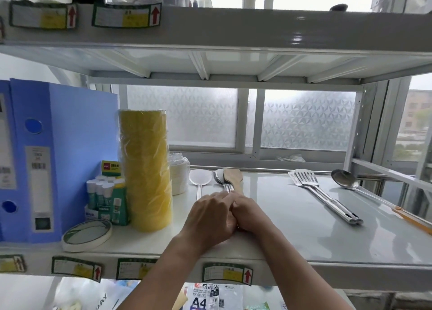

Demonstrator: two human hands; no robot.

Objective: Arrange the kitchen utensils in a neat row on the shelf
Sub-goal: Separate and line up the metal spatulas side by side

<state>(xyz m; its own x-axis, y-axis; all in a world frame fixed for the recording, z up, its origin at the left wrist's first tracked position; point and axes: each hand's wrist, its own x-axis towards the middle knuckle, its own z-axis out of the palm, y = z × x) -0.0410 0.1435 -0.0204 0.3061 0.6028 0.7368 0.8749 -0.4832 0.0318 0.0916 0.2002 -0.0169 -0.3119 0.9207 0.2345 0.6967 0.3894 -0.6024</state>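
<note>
Centrally, on the shelf [280,221]: left hand [210,216] laid over the handles of the steel spoons [218,178], grip unclear; right hand [249,214] curled round the wooden spatula [233,176]. White spoon [198,177] just left; slotted turners [306,179] and ladle [343,178] well right.

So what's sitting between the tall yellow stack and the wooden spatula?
In the head view, between the yellow stack and the wooden spatula sit a wrapped white stack, a white spoon, then metal spoons.
</note>
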